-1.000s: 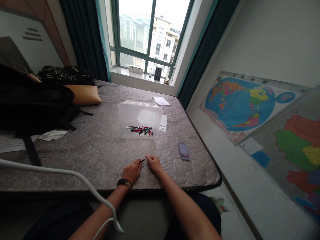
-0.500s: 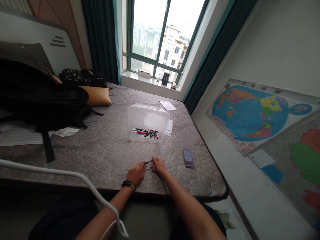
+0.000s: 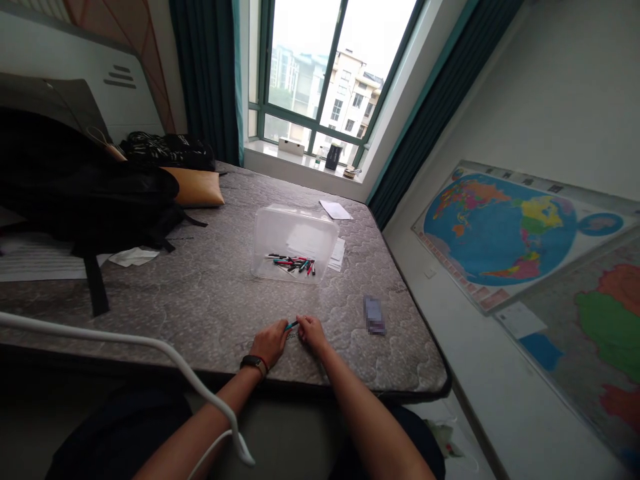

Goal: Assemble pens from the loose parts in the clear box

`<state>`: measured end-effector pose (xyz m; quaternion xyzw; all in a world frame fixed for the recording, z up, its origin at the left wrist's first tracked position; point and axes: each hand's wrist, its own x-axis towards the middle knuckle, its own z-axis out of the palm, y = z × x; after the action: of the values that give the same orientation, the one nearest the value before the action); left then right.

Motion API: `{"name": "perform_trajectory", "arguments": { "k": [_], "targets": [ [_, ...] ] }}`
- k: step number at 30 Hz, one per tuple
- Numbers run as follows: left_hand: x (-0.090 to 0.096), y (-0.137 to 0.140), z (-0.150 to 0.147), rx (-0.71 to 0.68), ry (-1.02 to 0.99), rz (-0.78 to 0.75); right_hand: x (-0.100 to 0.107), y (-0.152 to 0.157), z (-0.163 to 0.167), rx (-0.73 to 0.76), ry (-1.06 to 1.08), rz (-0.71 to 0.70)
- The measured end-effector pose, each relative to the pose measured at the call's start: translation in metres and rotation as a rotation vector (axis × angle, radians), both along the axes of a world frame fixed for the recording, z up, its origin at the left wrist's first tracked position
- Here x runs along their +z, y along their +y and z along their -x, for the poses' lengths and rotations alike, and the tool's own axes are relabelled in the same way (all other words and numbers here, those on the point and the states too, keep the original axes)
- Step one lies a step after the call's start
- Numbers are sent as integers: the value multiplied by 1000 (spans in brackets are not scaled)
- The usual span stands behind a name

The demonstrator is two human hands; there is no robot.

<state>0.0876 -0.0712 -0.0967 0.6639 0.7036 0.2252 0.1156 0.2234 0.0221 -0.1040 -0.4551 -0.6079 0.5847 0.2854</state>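
Observation:
Between my two hands is a pen [image 3: 291, 325] with a teal part showing, just above the mattress near its front edge. My left hand [image 3: 270, 343], with a dark wristband behind it, is closed round the pen's left end. At the right end, my right hand [image 3: 311, 333] pinches the pen with its fingertips. The fingers hide most of the pen. Beyond my hands stands a clear plastic box [image 3: 265, 233] holding several loose pens [image 3: 295, 265] in black, red and teal.
A blurred phone-like thing [image 3: 374, 315] lies right of my hands on the mattress [image 3: 215, 293]. White papers [image 3: 336, 210] lie beside and behind the box. To the left are a black backpack [image 3: 90, 180] and a tan pouch [image 3: 195, 187]. A white tube [image 3: 165, 350] crosses the lower left.
My hands have come closer together, and my right fingers now meet the pen's end. A teal part shows between the hands where a dark tip was. The box has stayed put.

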Motion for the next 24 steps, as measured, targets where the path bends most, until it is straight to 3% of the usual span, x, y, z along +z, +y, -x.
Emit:
{"name": "perform_trajectory", "arguments": {
  "k": [8, 14, 19, 24],
  "targets": [
    [2, 1, 0, 2, 77, 48, 1, 0, -4, 59, 79, 99],
    [1, 1, 0, -5, 68, 15, -3, 4, 0, 43, -54, -72],
    [-3, 1, 0, -1, 63, 7, -2, 6, -4, 107, 11, 49],
    [-4, 1, 0, -2, 53, -10, -5, 7, -5, 104, -64, 40]
  ]
}}
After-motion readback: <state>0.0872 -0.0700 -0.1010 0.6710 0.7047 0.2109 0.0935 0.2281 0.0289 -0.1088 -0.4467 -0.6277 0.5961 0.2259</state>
